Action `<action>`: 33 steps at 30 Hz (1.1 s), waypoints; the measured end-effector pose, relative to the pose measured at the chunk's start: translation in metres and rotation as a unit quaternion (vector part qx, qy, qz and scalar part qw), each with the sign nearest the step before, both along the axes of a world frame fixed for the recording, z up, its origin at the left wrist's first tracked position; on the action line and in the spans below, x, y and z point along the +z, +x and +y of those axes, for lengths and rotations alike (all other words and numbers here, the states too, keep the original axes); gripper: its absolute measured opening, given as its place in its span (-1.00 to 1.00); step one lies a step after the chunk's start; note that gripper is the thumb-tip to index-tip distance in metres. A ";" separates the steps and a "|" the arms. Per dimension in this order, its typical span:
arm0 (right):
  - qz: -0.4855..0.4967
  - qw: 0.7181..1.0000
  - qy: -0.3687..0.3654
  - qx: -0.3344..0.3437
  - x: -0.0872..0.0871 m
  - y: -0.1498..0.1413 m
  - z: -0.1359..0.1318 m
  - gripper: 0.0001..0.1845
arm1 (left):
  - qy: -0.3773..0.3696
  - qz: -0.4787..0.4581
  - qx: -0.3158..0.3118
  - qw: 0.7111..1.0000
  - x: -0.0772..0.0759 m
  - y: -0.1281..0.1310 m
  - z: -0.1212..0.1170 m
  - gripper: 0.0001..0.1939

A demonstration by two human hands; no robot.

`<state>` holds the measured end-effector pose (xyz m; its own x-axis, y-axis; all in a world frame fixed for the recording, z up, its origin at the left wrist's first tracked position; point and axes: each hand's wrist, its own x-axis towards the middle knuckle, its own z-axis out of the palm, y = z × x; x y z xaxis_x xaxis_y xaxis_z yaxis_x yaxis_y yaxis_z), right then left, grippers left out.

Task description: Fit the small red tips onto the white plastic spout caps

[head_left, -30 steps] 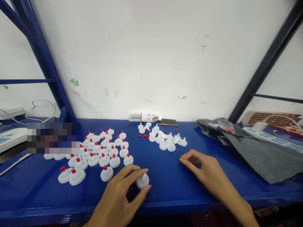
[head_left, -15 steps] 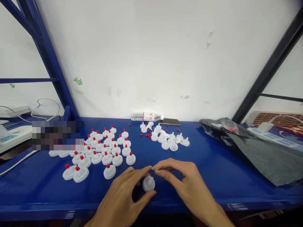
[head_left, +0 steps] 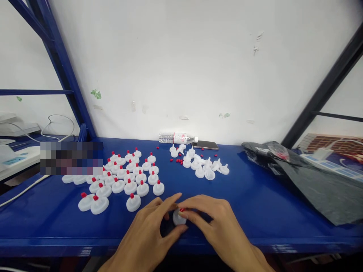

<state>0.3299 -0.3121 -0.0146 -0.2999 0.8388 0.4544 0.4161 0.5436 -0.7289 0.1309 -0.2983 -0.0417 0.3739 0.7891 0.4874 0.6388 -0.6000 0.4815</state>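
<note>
At the table's front edge my left hand (head_left: 151, 228) curls its thumb and fingers around a white plastic nozzle cap (head_left: 177, 219), spout upward. My right hand (head_left: 219, 223) pinches a small red tip cap (head_left: 182, 209) at the top of that spout; the fingertips partly cover it. To the left stand many white nozzle caps with red tips (head_left: 133, 203), the closest just beyond my left hand. Farther back lies a group of white nozzle caps without red tips (head_left: 210, 173), some upright and some tipped over. Several loose red tip caps (head_left: 179, 161) are scattered beside them.
A clear plastic bottle (head_left: 177, 138) lies along the wall beside a phone (head_left: 205, 145). On the right is a black plastic bag (head_left: 295, 185) near a power strip (head_left: 331, 166). A white cable (head_left: 25, 191) runs along the left, below a blurred patch. Blue frame posts (head_left: 61, 71) rise at the left.
My right hand has moved slightly left, onto the nozzle cap's spout, and a red tip cap now shows between its fingers. The left hand keeps its hold. The view has shifted slightly.
</note>
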 end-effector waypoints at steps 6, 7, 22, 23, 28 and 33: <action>-0.025 0.999 0.018 0.033 -0.001 -0.003 0.001 -0.68 | -0.009 0.007 0.009 1.000 -0.006 0.001 0.000 -0.40; -0.024 0.999 0.011 0.032 -0.001 -0.002 0.002 -0.68 | -0.009 0.011 0.013 1.000 -0.007 0.001 -0.001 -0.40; -0.016 0.997 -0.080 0.005 -0.005 0.001 0.011 -0.46 | 0.301 0.022 -0.109 0.947 -0.003 0.011 -0.015 -0.68; -0.018 0.997 -0.081 0.007 -0.003 0.005 0.011 -0.44 | 0.302 0.043 -0.098 0.947 -0.002 0.012 -0.017 -0.68; -0.068 0.992 -0.026 -0.103 0.012 0.038 0.018 -0.67 | 0.256 0.174 -0.003 0.951 0.000 0.010 -0.019 -0.65; -0.205 0.943 0.090 -0.247 0.016 0.064 0.033 -0.72 | 0.258 0.203 0.075 0.941 0.003 0.001 -0.011 -0.66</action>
